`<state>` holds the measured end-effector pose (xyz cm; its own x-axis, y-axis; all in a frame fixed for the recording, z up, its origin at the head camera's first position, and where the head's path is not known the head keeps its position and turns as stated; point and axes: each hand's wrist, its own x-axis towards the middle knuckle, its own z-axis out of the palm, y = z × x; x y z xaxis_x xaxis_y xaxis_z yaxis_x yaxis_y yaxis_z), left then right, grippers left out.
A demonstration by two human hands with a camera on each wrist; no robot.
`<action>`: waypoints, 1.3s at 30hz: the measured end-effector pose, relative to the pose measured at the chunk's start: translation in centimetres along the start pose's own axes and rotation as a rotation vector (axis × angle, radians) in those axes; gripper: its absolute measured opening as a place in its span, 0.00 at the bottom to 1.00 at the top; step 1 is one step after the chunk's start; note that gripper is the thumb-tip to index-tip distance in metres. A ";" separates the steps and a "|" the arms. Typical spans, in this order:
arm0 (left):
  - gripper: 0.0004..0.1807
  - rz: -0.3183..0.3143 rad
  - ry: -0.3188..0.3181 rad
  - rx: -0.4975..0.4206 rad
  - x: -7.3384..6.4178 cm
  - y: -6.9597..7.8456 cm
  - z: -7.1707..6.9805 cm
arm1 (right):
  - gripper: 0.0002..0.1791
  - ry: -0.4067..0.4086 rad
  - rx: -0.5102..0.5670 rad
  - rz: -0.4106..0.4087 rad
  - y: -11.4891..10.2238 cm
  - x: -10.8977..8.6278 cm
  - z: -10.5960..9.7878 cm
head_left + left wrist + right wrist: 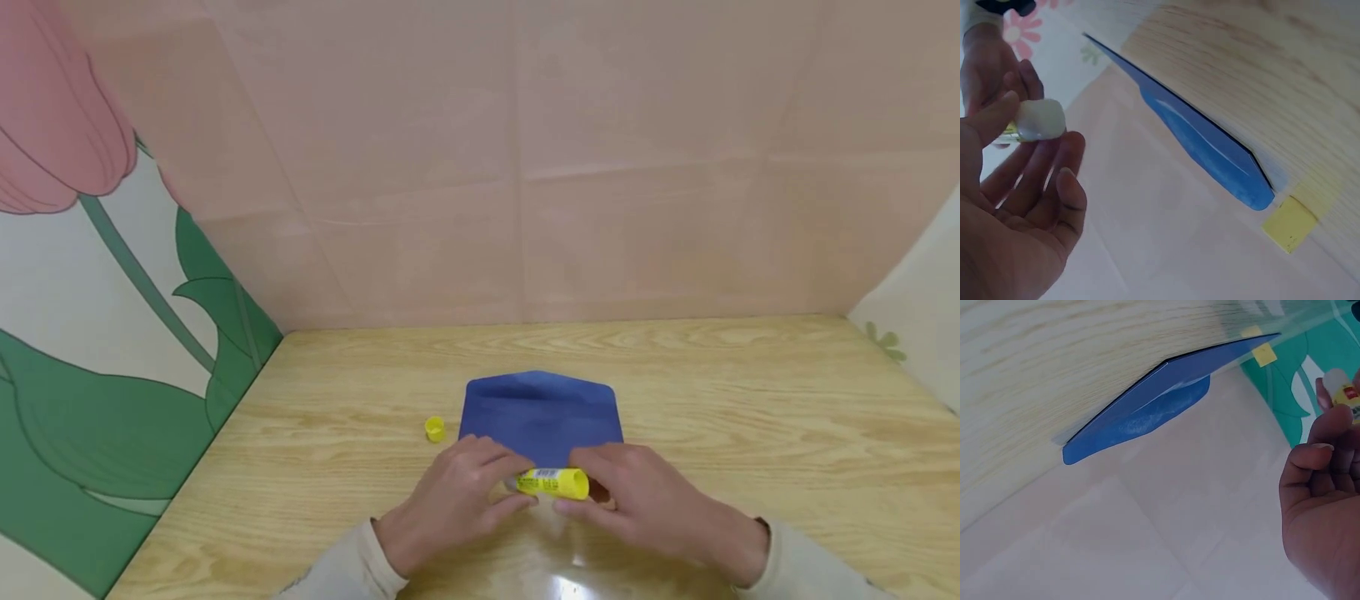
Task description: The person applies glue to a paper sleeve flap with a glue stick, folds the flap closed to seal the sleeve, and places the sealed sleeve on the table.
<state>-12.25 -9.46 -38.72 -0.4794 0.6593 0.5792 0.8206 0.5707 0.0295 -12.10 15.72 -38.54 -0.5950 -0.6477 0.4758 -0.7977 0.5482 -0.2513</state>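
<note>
A yellow glue stick [552, 482] lies level between my two hands, above the near edge of a blue envelope [540, 421]. My left hand [463, 490] pinches its whitish end between thumb and fingers; in the left wrist view that white end [1042, 119] pokes out past the thumb. The right hand [647, 498] holds the yellow end, index finger behind the barrel and thumb below. In the right wrist view, this hand's fingers [1329, 425] curl beside the barrel. The envelope is flat on the table, its flap [1138, 419] raised on the far side.
A small yellow cap [435, 429] stands on the table just left of the envelope. The wood-grain table [750, 400] meets a pinkish cloth wall [525, 208] at the back. A flower-printed panel [135, 400] borders the left side, and a pale one [922, 317] the right.
</note>
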 end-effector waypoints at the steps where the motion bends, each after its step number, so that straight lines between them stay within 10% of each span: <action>1: 0.16 0.012 0.000 -0.008 0.0 0.0 0.0 | 0.16 0.007 0.007 -0.015 0.0 0.0 0.0; 11: 0.17 0.210 0.077 -0.019 0.1 0.6 -0.2 | 0.14 0.015 0.041 -0.103 -0.4 -0.2 0.4; 27: 0.17 0.207 0.036 -0.018 0.0 0.9 -0.4 | 0.11 0.044 0.036 -0.106 -1.1 -0.2 0.8; 33: 0.24 0.122 0.001 0.013 0.0 0.6 -0.3 | 0.13 0.085 0.003 -0.123 -0.7 0.1 0.8; 39: 0.25 -0.163 -0.335 0.130 -0.4 0.3 0.0 | 0.16 0.108 -0.117 -0.056 -0.2 0.0 0.8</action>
<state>-11.79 -9.56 -38.93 -0.6928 0.6658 0.2769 0.6894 0.7242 -0.0167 -12.02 15.17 -39.13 -0.5305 -0.6218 0.5762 -0.8088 0.5748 -0.1243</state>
